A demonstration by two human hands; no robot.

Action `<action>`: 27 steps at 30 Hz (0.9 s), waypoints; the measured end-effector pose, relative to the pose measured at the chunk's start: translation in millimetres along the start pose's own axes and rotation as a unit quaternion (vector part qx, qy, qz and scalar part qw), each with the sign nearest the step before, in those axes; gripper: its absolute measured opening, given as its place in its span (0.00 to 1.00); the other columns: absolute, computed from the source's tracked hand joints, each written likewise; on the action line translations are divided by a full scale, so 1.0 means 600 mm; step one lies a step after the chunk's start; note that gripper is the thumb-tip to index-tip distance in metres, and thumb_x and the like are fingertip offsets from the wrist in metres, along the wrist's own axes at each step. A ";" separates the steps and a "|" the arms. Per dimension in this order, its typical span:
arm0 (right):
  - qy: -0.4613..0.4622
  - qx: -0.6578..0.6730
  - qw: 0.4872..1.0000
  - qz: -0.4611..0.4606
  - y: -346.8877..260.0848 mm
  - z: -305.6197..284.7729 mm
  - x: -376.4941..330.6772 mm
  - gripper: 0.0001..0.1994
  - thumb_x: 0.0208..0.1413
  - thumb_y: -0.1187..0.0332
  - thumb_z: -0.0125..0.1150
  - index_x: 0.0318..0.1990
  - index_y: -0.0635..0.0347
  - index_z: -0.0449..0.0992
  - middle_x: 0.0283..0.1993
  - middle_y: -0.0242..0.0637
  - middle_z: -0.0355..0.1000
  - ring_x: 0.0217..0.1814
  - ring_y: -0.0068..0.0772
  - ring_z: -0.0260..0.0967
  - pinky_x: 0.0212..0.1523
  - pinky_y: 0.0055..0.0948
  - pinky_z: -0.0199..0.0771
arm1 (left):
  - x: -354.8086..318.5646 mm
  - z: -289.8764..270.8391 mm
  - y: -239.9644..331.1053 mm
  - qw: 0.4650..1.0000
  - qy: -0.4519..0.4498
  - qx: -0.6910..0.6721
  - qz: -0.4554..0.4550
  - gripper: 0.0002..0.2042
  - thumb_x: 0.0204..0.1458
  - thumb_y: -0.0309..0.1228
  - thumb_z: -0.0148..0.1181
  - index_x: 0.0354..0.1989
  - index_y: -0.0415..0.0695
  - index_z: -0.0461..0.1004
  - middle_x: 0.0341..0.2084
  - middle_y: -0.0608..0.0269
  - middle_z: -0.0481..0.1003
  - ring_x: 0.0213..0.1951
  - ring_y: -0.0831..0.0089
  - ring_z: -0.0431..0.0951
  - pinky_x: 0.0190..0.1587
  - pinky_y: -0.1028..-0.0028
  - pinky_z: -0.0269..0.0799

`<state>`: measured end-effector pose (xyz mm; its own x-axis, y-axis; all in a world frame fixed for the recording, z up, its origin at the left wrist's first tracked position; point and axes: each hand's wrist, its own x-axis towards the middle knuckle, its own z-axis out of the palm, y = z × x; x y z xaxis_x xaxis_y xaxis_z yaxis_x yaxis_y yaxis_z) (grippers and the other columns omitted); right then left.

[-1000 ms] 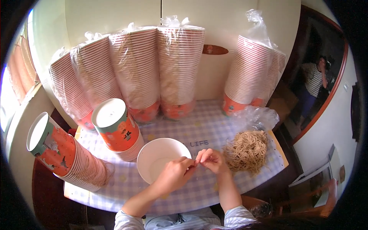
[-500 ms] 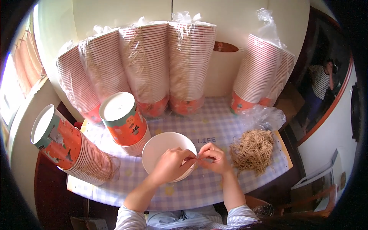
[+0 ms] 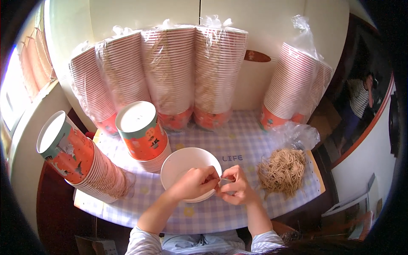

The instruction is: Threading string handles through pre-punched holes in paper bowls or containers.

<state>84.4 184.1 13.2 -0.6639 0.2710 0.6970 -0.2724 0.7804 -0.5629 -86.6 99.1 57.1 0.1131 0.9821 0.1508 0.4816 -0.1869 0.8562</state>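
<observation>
A white paper bucket (image 3: 175, 168), its mouth facing up, stands on the table in front of me. Over its right rim my left hand (image 3: 198, 182) has thumb and fingertips pinched together. Fingertip to fingertip with it, my right hand (image 3: 235, 185) is closed just outside the rim. Between them shows a thin pale strand (image 3: 226, 180), too small to make out well; what exactly the left fingertips grip is hidden. Right of my hands lies a loose heap of tan string (image 3: 282, 172).
Two stacks of orange and green paper buckets (image 3: 146, 142) (image 3: 76, 163) stand upside down at left. Tall bagged bucket stacks (image 3: 168, 72) line the wall, with more (image 3: 289, 85) at right. A crumpled plastic bag (image 3: 297, 135) lies behind the string. A checked cloth (image 3: 157, 216) covers the table.
My right hand has turned and its fingers have spread a little, showing a pale strand. My left hand stays pinched over the rim. The whole view has shifted slightly.
</observation>
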 end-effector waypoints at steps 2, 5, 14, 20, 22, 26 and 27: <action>-0.021 -0.085 0.995 -0.037 -0.006 0.007 0.005 0.09 0.29 0.70 0.66 0.23 0.46 0.76 0.40 0.29 0.61 0.39 0.35 0.57 0.38 0.32 0.61 | -0.002 -0.003 -0.002 1.000 0.002 0.008 0.006 0.06 0.42 0.26 0.54 0.29 0.38 0.70 0.23 0.56 0.75 0.27 0.65 0.77 0.31 0.71 0.71; -0.028 -0.122 0.992 -0.032 -0.010 0.007 0.005 0.09 0.29 0.68 0.66 0.24 0.47 0.76 0.39 0.29 0.62 0.40 0.35 0.57 0.39 0.31 0.60 | -0.002 -0.010 0.000 0.999 0.008 0.045 0.018 0.06 0.41 0.26 0.55 0.28 0.39 0.70 0.22 0.56 0.74 0.27 0.64 0.77 0.29 0.71 0.71; 0.022 -0.063 0.994 0.092 0.002 0.013 0.017 0.12 0.35 0.66 0.68 0.29 0.55 0.74 0.33 0.31 0.69 0.36 0.31 0.63 0.35 0.29 0.64 | -0.005 -0.008 0.004 0.994 0.020 0.102 0.016 0.08 0.40 0.28 0.57 0.29 0.41 0.67 0.22 0.56 0.74 0.27 0.61 0.76 0.30 0.68 0.70; 0.058 -0.126 0.987 0.081 0.006 0.019 0.015 0.08 0.34 0.69 0.68 0.25 0.57 0.75 0.27 0.28 0.70 0.31 0.30 0.64 0.32 0.28 0.65 | -0.003 -0.002 -0.001 0.994 0.030 0.102 0.017 0.10 0.43 0.28 0.55 0.33 0.42 0.64 0.23 0.54 0.74 0.29 0.58 0.76 0.30 0.65 0.70; 0.061 -0.129 0.987 0.074 0.006 0.019 0.014 0.08 0.34 0.70 0.68 0.24 0.57 0.75 0.26 0.28 0.70 0.30 0.31 0.63 0.32 0.28 0.65 | -0.004 -0.001 0.002 0.996 0.036 0.080 -0.010 0.10 0.44 0.29 0.55 0.33 0.42 0.63 0.24 0.54 0.74 0.29 0.58 0.76 0.31 0.64 0.70; 0.051 -0.106 0.991 0.063 0.011 0.020 0.015 0.08 0.32 0.76 0.67 0.22 0.59 0.73 0.27 0.30 0.69 0.30 0.27 0.63 0.28 0.23 0.64 | -0.008 -0.002 0.001 0.996 0.041 0.073 -0.033 0.11 0.43 0.30 0.56 0.33 0.42 0.64 0.24 0.54 0.74 0.29 0.59 0.76 0.31 0.64 0.70; 0.050 -0.105 0.991 0.063 0.013 0.021 0.013 0.08 0.32 0.76 0.67 0.22 0.59 0.73 0.27 0.30 0.69 0.30 0.27 0.63 0.28 0.23 0.64 | -0.009 -0.002 0.000 0.990 0.057 0.124 -0.020 0.10 0.42 0.30 0.56 0.32 0.42 0.65 0.24 0.56 0.74 0.29 0.60 0.75 0.31 0.65 0.70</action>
<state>68.2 184.9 8.7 -0.6077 0.4203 0.6738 -0.0331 0.8344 -0.5502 -88.5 93.8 56.8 -0.0031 0.9824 0.1866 0.6837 -0.1341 0.7173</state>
